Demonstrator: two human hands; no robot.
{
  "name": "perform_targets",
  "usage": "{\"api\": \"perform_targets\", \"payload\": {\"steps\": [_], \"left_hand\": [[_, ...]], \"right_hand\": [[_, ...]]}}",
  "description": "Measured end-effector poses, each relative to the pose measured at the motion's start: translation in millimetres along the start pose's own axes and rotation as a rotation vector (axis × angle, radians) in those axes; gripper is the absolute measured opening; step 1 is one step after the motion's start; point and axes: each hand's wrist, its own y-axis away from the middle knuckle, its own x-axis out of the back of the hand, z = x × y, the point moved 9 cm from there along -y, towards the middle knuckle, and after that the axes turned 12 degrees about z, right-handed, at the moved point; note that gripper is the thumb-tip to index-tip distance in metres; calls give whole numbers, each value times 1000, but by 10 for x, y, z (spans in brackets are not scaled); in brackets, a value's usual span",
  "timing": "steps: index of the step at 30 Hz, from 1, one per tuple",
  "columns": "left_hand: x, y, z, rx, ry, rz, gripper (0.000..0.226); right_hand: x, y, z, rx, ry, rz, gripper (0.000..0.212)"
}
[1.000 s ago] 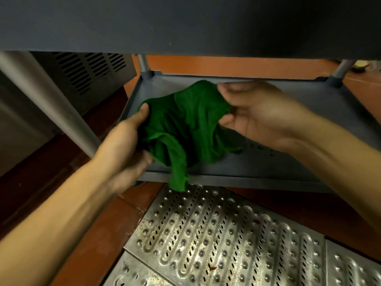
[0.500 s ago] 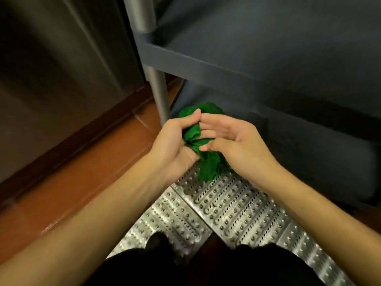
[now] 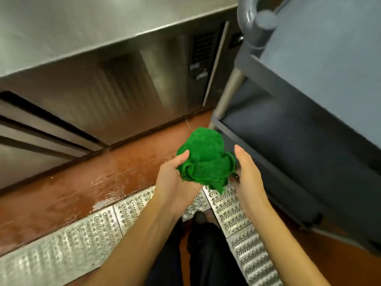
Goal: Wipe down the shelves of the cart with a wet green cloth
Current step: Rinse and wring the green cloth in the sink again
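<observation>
The green cloth is bunched into a wad, held in the air above the floor just left of the grey cart's corner. My left hand grips it from below and the left, thumb up against its side. Beside it, my right hand is held edge-on with straight fingers and touches the cloth's right edge. The cart's shelves rise on the right: an upper shelf and a darker lower shelf under it. Neither hand touches the cart.
A stainless steel cabinet fills the left and top. The red-brown floor looks wet. Perforated metal drain grates run under me, beside my dark trousers and shoe. The cart's post and handle stand close on the right.
The cloth went from spread over the low shelf to a wad gathered in both hands. It has come up and away from the shelf, and my view has risen above the cart.
</observation>
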Motion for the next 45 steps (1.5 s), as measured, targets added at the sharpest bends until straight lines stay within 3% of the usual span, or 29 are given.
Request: {"api": "perform_targets", "payload": {"steps": [2, 8, 11, 15, 18, 20, 23, 29, 36, 40, 45], "left_hand": [[-113, 425, 223, -29, 26, -6, 42], [-103, 1561, 1025, -253, 77, 118, 40], [225, 2018, 1522, -405, 129, 304, 35], [813, 2778, 2154, -735, -131, 578, 20], [1355, 3313, 2484, -904, -230, 766, 30], [1795, 3576, 2638, -934, -213, 861, 32], [2496, 3877, 2714, -838, 48, 964, 42], [3136, 4385, 2810, -735, 506, 844, 41], [3723, 4964, 3506, -895, 804, 530, 58], [4217, 5253, 4093, -1031, 872, 544, 60], [4742, 5484, 4954, -1089, 934, 637, 62]], "right_hand": [[-348, 365, -240, -99, -115, -164, 39], [-1279, 1493, -904, -101, -151, -466, 56], [-1775, 2014, -1035, -71, -102, -573, 57], [-2427, 2722, -962, -48, -32, -647, 47], [-2941, 3316, -769, -67, 5, -746, 44], [-3281, 3726, -643, -70, 39, -806, 43], [-3718, 4242, -430, -31, 122, -863, 48], [-4435, 5206, -16, 52, 262, -1028, 40], [-5291, 6296, 140, 374, 355, -1371, 26], [-5924, 6839, 230, 531, 390, -1585, 26], [-6939, 7366, 273, 839, 430, -1726, 31]]}}
